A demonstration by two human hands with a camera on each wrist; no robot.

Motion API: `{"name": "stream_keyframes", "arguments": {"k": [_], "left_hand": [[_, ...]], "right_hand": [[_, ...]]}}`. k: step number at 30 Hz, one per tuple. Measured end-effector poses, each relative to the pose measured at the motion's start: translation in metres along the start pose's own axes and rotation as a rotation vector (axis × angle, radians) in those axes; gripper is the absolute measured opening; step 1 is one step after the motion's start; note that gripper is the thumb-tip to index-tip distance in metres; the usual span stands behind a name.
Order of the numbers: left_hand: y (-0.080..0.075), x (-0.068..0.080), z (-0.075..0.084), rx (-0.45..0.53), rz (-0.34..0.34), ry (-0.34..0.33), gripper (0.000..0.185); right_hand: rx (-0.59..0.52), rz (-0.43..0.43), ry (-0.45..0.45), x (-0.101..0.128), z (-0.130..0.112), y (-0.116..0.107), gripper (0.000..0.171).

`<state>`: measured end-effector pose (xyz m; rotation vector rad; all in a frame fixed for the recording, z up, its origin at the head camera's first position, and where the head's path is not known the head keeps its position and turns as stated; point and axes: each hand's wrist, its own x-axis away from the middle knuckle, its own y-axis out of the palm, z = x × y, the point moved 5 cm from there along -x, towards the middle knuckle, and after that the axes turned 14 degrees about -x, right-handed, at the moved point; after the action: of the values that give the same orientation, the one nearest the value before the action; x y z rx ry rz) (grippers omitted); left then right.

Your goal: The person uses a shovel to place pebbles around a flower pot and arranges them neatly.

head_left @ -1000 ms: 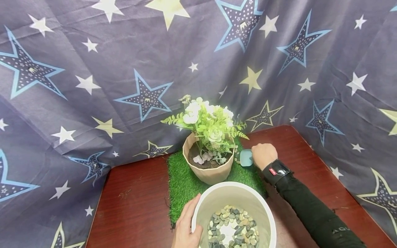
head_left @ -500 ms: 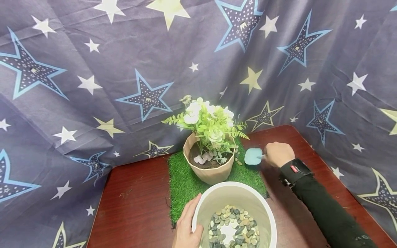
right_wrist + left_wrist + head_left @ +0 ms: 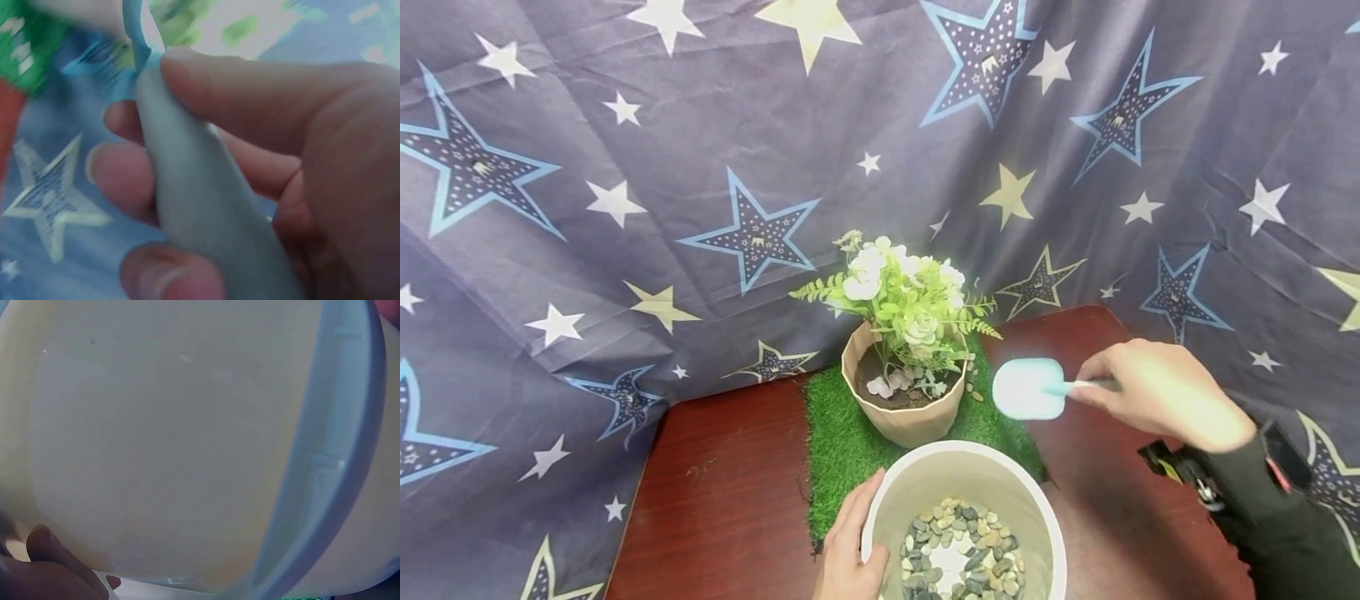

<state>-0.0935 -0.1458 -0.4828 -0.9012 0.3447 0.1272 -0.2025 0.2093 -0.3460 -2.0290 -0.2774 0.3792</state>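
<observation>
While the left hand (image 3: 848, 554) lies flat against the bucket (image 3: 895, 500) rim, the right hand (image 3: 1157, 393) grips a scoop (image 3: 1028, 388), held clear of the flowerpot (image 3: 901, 417) edge.

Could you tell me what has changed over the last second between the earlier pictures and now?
The right hand, gripping the small blue scoop by its handle, has drawn back from beside the flower pot, lifting and moving right and toward the camera; the scoop's blade now looks empty. The left hand stays on the white bucket of pebbles; the pot and grass mat have not moved.
</observation>
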Motion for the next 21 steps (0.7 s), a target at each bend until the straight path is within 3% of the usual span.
{"name": "stream_keyframes", "arguments": {"k": [4, 9, 14, 21], "left_hand": [[-0.003, -0.001, -0.001, 0.008, 0.005, -0.003, 0.096], [-0.003, -0.001, 0.000, 0.012, -0.001, 0.006, 0.095], [-0.002, 0.000, 0.002, -0.007, 0.018, 0.043, 0.095], [-0.004, 0.000, 0.004, 0.003, 0.037, 0.074, 0.095]], "right_hand": [[0.052, 0.036, -0.198, 0.021, -0.049, 0.009, 0.018], [0.087, -0.010, -0.380, 0.028, -0.089, 0.046, 0.036], [0.176, -0.059, -0.451, 0.019, -0.110, 0.083, 0.042], [0.523, -0.099, -0.502, 0.008, -0.140, 0.135, 0.023]]}}
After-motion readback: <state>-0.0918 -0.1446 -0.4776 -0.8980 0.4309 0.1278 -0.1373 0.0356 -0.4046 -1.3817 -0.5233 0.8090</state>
